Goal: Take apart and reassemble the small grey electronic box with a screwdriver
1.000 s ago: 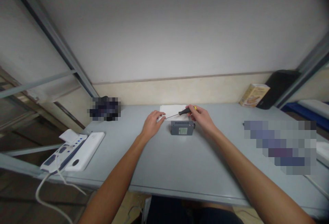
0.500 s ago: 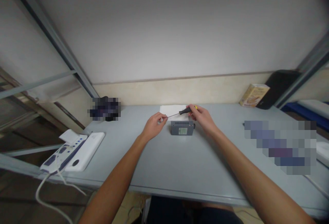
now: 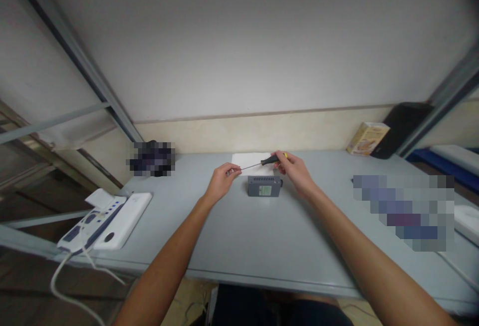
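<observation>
"Fingers of the left hand (image 3: 221,181), how are they?"

"Pinched together at the tip of the screwdriver (image 3: 268,161); I can't tell whether they grip the tip itself or something small. The right hand (image 3: 295,172) has its fingers closed round the dark handle."

"And the wrists?"

"Both forearms reach inward from the near side, hands either side of the grey box (image 3: 264,186), the shaft slanting down to the left beyond it."

"What's around that box?"

"It stands on the table (image 3: 262,236), label facing the wearer. White paper (image 3: 242,159) lies just behind, partly covered by the hands and tool. Well to its left sit a power strip (image 3: 90,223) and a white slab (image 3: 125,221); far right and behind, a carton (image 3: 367,139) before a black case (image 3: 402,129)."

"Anything unreadable?"

"Two pixelated patches, left and right, and the label's print."
</observation>
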